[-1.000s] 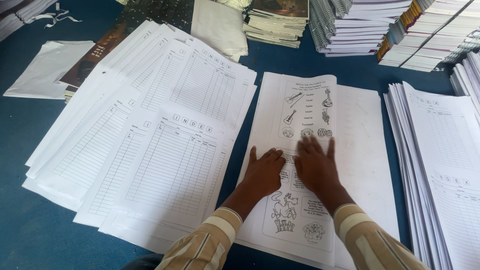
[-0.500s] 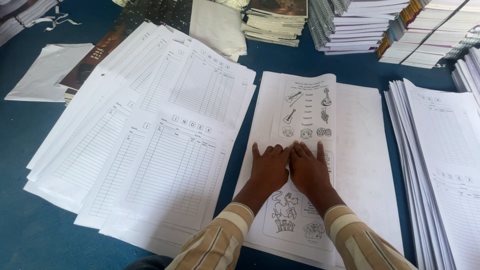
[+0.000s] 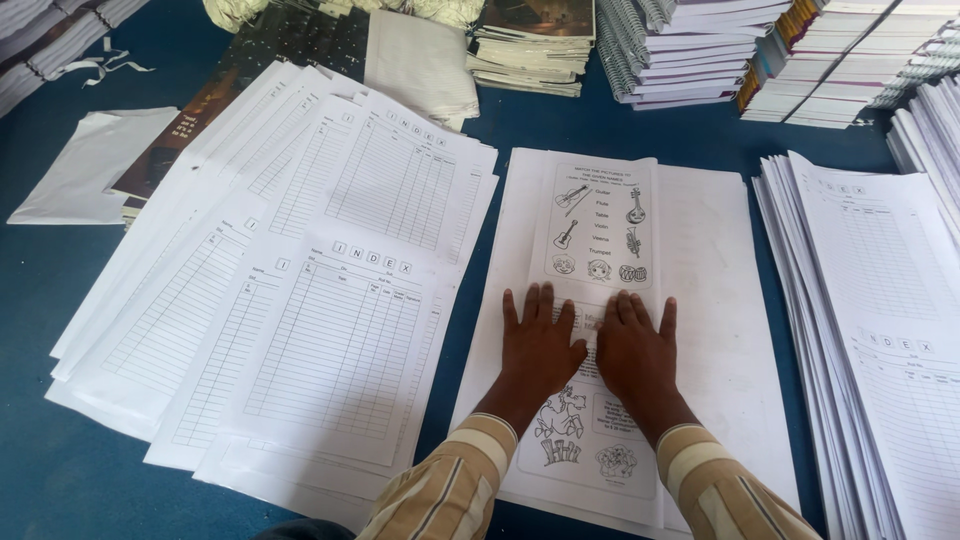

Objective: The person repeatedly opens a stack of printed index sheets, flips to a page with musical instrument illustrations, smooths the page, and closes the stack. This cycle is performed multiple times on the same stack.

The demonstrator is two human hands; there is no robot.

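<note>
Both my hands lie flat, palms down, side by side on a narrow printed worksheet with small pictures of instruments and cartoon figures. My left hand and my right hand press its middle, fingers spread and pointing away from me. The worksheet rests on a larger pile of white sheets on the blue table. Striped sleeves cover both forearms.
Fanned piles of ruled index sheets lie to the left, and a thick stack of the same sheets to the right. Spiral-bound notebooks and book stacks line the far edge. A folded white sheet lies far left.
My two hands have drawn closer together on the worksheet and slid slightly toward me; the camera view has shifted a little.
</note>
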